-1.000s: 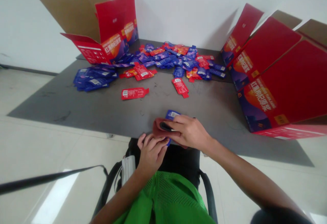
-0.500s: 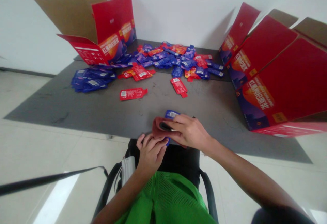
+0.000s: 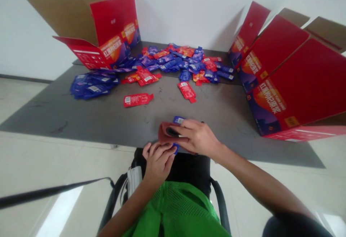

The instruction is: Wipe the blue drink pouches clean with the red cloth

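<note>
At the table's front edge my right hand grips a folded reddish-brown cloth with something black in its fold. Under the cloth lies a blue sachet; its far end and a bit of its near end show. My left hand presses its fingertips on the near end of that sachet, beside the cloth. Two red sachets lie apart farther back, one to the left and one nearer the middle.
A mixed heap of blue and red sachets lies at the back of the grey table. Blue sachets are piled at the left. Open red cartons stand at the back left and on the right.
The whole view has shifted slightly, so table and cartons sit a little farther left. Both hands keep nearly the same pose, with the cloth still on the blue sachet.
</note>
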Demonstrator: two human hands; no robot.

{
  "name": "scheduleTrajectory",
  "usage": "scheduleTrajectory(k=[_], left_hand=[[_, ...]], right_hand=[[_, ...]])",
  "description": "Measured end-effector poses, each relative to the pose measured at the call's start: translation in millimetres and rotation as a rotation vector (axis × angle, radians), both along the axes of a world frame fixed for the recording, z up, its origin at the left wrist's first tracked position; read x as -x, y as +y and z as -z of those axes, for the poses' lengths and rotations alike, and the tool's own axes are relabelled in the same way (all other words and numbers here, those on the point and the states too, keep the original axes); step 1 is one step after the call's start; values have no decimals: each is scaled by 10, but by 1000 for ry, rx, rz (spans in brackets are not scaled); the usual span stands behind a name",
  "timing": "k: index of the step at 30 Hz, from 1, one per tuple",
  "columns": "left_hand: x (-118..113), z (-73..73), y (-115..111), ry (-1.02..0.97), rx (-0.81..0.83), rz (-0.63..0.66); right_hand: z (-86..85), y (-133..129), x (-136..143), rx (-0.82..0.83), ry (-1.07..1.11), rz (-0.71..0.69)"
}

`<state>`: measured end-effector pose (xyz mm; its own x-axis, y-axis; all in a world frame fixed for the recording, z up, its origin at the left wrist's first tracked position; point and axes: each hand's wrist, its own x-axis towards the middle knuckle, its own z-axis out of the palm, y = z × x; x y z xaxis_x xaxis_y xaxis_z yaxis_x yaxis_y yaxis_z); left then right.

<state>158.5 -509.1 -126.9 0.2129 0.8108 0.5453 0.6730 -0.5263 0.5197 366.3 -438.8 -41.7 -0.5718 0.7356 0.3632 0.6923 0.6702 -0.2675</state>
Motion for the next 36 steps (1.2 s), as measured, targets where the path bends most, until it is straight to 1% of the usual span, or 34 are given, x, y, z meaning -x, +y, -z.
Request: scheduleTrajectory(k=[2, 3, 5, 6, 8, 9, 10, 12, 14, 16, 18, 20, 22, 24, 26, 28, 31, 33, 34, 36], left_hand=[[8, 8, 1, 12, 6, -4], [11, 7, 4, 12, 11, 2], [12, -4, 12, -1, 15, 24], [11, -12, 15, -10, 13, 31], [6, -27, 20, -24, 8, 36], [4, -32, 20, -27, 6, 34], [2, -34, 19, -31, 5, 32], [2, -28, 13, -35, 5, 32], [6, -10, 5, -20, 8, 26], [14, 9, -1, 5, 14, 7], [22, 19, 1, 21, 22, -3], [25, 15, 9, 15, 26, 14], [21, 0, 20, 3, 16, 35], [12, -19, 26, -7, 4, 40], [3, -31, 26, -12, 2, 31], [0, -30, 21, -16, 3, 27], [10, -11, 12, -6, 2, 29], [22, 3, 11, 14, 0, 18], [26, 8, 12, 25, 2, 12], [28, 14, 18, 31, 6, 12]], right_hand=[[92, -89, 52, 48, -5, -58], [139, -53, 49, 61, 5, -50], [197, 153, -12, 64, 16, 30], [198, 290, -59, 53, 6, 87], [142, 529, -150, 13, -36, 186], [95, 592, -178, -11, -49, 210], [44, 601, -188, -35, -45, 220], [-33, 459, -152, -57, -6, 188], [-48, 187, -66, -28, 23, 107], [3, -58, 18, 29, 5, 4], [88, -137, 53, 78, 9, -39], [163, -7, 19, 98, 30, 11], [192, 259, -64, 86, 21, 113], [165, 525, -156, 51, -26, 211], [101, 657, -213, 0, -61, 256], [35, 587, -211, -40, -31, 246], [0, 209, -108, -30, 37, 143], [34, -40, -26, 16, 22, 43], [64, -113, 3, 37, 14, 4], [136, -114, 19, 59, 24, -15]])
